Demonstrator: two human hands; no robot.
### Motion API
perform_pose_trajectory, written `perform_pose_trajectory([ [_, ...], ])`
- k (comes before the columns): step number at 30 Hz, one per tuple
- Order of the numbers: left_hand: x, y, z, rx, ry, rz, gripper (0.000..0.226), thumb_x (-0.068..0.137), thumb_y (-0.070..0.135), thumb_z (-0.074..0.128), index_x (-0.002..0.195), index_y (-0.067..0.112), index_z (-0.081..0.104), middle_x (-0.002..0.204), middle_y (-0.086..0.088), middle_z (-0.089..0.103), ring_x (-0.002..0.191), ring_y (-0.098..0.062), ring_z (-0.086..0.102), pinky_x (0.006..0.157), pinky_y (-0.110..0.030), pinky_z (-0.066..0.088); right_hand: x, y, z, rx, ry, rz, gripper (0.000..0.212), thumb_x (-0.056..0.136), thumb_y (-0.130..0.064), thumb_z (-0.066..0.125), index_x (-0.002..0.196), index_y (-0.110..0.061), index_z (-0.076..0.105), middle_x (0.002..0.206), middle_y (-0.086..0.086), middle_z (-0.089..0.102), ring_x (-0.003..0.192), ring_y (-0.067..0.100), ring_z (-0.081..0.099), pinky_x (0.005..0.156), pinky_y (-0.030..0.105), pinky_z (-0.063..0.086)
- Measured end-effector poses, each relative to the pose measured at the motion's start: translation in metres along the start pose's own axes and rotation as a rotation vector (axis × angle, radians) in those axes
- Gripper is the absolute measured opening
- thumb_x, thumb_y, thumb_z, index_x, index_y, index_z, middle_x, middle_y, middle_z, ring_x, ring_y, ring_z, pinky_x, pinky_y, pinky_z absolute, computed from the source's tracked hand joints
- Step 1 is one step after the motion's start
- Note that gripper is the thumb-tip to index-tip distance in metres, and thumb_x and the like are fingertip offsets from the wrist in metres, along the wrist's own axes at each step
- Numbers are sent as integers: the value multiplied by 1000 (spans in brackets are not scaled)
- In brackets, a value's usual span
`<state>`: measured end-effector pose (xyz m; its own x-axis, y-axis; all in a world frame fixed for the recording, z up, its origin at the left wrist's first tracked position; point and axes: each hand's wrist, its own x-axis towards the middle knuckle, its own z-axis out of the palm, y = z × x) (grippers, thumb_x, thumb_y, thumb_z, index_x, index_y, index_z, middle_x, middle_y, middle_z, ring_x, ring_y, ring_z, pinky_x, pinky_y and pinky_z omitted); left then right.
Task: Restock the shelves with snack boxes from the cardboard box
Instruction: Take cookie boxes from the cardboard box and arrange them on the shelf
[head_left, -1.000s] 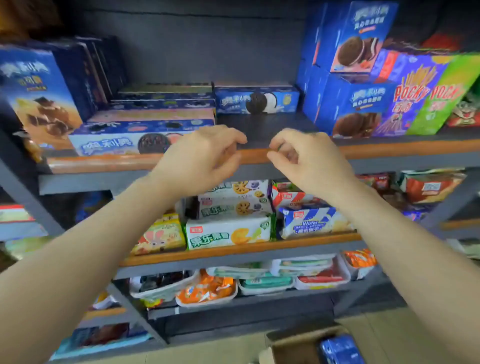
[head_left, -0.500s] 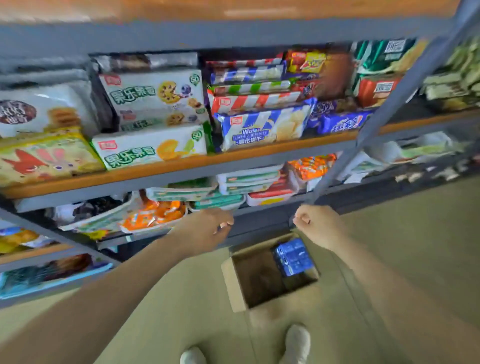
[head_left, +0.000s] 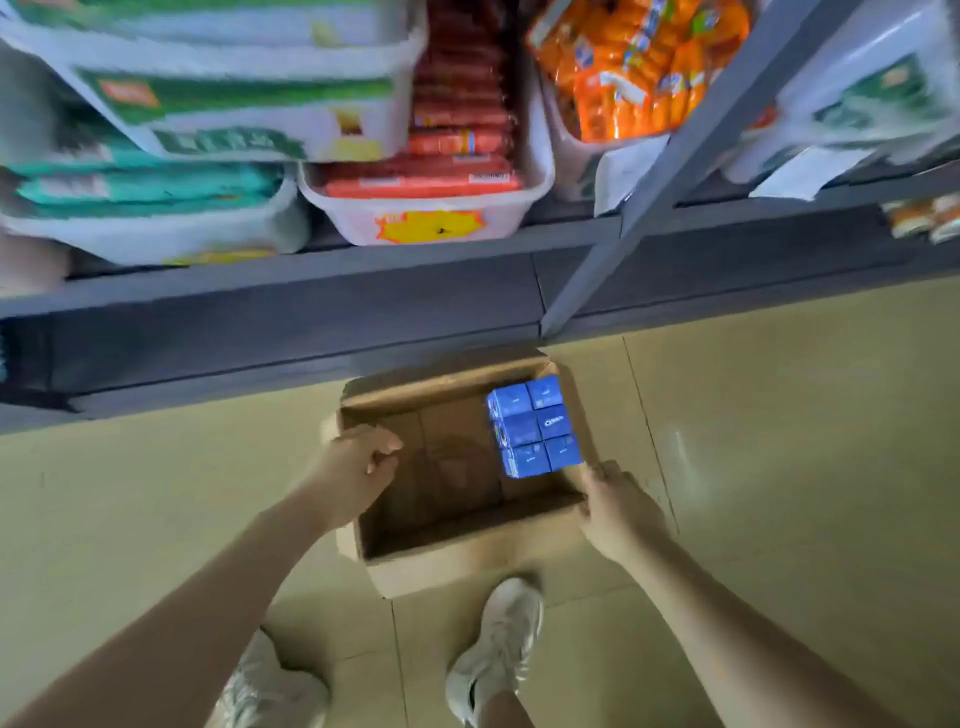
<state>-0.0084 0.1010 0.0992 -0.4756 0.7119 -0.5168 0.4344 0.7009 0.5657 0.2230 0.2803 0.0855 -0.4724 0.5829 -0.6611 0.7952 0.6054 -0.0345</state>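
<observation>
While the grey shelves (head_left: 311, 291) are filling the upper view with tubs of packets, the open cardboard box (head_left: 467, 561) is sitting on the tan floor (head_left: 779, 441) just below them. Blue snack boxes (head_left: 535, 426) are standing packed in its far right corner. Left hand (head_left: 353, 473) is hovering loosely curled over the box's left wall, holding nothing; right hand (head_left: 618, 514) is gripping the right rim.

Shop: snack-stocked shelves (head_left: 311, 291)
</observation>
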Motion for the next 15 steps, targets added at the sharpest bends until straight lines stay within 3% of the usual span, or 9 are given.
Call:
perform_pose_trajectory([
  [9, 73, -72, 151, 30, -122, -41, 25, 91, 20, 49, 113, 23, 61, 106, 8, 57, 85, -7, 58, 78, -21, 42, 127, 27, 129, -143, 171, -160, 62, 90, -21, 54, 144, -10, 24, 150, 5, 26, 135, 26, 29, 100, 38, 38],
  [12, 76, -82, 177, 20, -152, -43, 25, 92, 20, 49, 113, 24, 61, 105, 13, 55, 83, 1, 56, 72, -14, 40, 142, 34, 142, -159, 362, -220, 58, 76, -7, 67, 131, -4, 47, 132, 13, 52, 113, 33, 53, 85, 43, 48],
  [15, 73, -87, 190, 31, -190, -21, 25, 92, 21, 49, 115, 24, 60, 105, 14, 56, 83, 2, 55, 67, -7, 38, 145, 39, 151, -204, 571, -257, 35, 73, -7, 57, 108, -5, 61, 105, 14, 64, 90, 33, 63, 70, 38, 52],
])
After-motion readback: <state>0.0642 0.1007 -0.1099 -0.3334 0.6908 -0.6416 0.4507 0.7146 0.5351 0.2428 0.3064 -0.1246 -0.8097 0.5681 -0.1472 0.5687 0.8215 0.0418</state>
